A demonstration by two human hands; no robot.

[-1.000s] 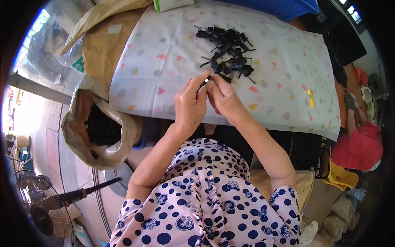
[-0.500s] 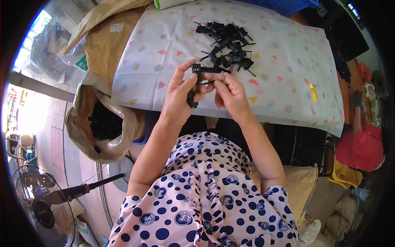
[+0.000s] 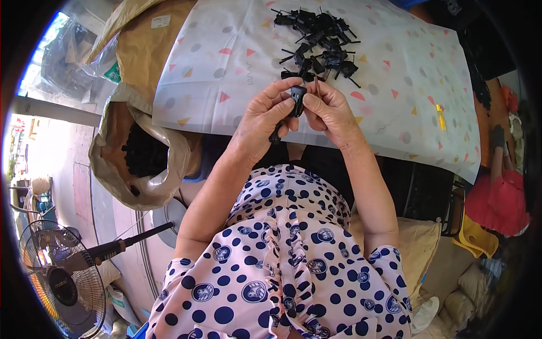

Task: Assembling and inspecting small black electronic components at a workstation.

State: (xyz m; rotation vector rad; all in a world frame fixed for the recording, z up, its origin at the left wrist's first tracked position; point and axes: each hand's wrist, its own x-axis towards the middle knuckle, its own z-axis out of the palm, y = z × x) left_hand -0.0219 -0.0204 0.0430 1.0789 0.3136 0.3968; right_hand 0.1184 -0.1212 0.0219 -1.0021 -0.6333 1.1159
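Above the table's front edge, my left hand [image 3: 264,113] is closed round a black plastic part [image 3: 297,97]. The part's upper end stands out between thumb and forefinger, and a lower black end [image 3: 276,133] shows beneath the fingers. Close beside it, my right hand [image 3: 334,116] pinches a thin dark stick-like piece [image 3: 317,86] between thumb and fingers. Its lower end is hidden in the grip. Just beyond both hands lies a loose pile of black plastic parts [image 3: 316,39] with thin rods sticking out.
A patterned white cloth covers the table [image 3: 214,101]. An open sack [image 3: 101,152] of black pieces stands at the left, above a fan [image 3: 62,282]. A small yellow tube [image 3: 440,117] lies at the right of the cloth. Another person in red [image 3: 497,200] is at the far right.
Both hands have shifted right and slightly away from me. The black part has turned more upright in my left hand. The thin piece in my right hand now points up, apart from it.
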